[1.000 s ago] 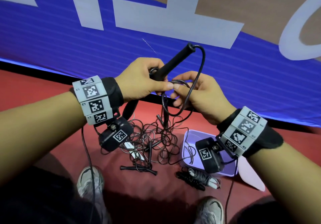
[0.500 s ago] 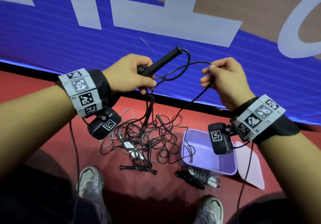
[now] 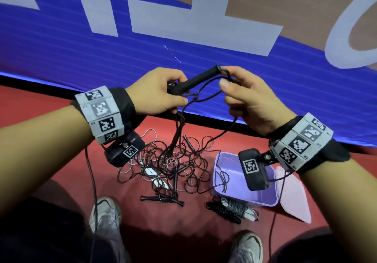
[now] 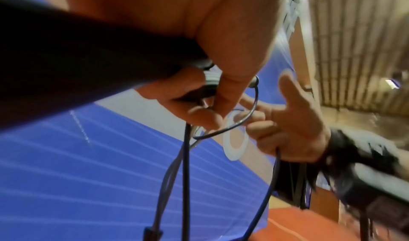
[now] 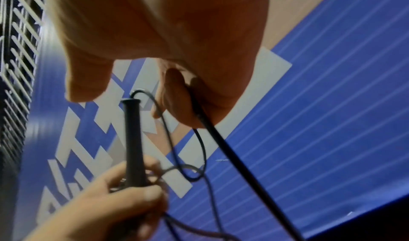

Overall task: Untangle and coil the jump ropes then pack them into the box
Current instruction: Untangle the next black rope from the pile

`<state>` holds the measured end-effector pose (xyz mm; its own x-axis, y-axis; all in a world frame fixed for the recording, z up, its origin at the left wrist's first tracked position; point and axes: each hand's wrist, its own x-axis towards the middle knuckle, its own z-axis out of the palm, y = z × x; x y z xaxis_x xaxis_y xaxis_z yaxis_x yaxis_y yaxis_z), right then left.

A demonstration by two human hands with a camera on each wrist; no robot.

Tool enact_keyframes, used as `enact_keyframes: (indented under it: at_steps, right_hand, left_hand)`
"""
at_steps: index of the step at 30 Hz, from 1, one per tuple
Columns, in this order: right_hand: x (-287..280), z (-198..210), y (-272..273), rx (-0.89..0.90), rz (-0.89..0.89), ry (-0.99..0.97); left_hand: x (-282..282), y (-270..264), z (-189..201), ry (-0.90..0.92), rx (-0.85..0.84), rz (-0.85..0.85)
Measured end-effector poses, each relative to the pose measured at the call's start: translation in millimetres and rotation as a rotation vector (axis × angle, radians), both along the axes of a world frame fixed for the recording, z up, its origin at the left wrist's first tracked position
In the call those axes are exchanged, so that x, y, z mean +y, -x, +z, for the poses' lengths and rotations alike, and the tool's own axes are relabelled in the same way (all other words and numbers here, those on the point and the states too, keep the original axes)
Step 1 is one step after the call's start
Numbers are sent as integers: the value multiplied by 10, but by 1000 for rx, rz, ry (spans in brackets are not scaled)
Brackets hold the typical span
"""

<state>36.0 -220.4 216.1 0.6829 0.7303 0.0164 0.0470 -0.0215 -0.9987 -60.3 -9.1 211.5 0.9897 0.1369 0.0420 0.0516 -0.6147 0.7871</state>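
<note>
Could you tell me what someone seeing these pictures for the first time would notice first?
Most striking is the black jump rope handle held up in the middle of the head view, gripped by the left hand while the right hand holds its cord. Below lies a tangle of ropes on the red floor, beside an open purple box.

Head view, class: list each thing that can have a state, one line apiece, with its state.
Left hand: grips black handle.
Right hand: pinches black cord.
Rope pile: tangled on floor.
Purple box: open, a cord loop inside.
Lid: off, beside box.
Bundled ropes: coiled, outside box.
</note>
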Motion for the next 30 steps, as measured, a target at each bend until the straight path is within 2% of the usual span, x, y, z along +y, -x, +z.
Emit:
enact_keyframes:
  at_steps: [3,7,11,14,17,19,23,26,28,30]
  right_hand:
    - [52,91,27,67,-60,-81]
    - [14,172,-149,24,-356,-148]
    - [-112,173,-381,-59,-562,-162]
    - [-209,150,-510,-73,-704,-165]
    - [-278,165,-591,-127,-747,-171]
    - [-307,154,-644,-176,-742,-117]
    - [-310,43,-669,-370,-727,178]
    - [-281,-68,-642,-524,-661,347]
    - [-270,-74,-626,-577,-716,331]
    - [-284,-28,-627,-577,-815,271]
  left_hand:
    - [19,-2,-47,-103,21,-70]
    - [106,12,-77,-174,146,-120]
    - [81,45,-71,-123,258,-163]
    - [85,28,-90,-152,253,-145]
    - [158,-8,-139,-417,152,-67]
    - [203,-24,-172,-510,82,-43]
    - [210,-54,-186,-720,-64,24]
    - [245,-75,-192,-900,-45,132]
    - [295,-79,-220,-1004,5,157]
    - [360,-79,-247,-1014,44,198]
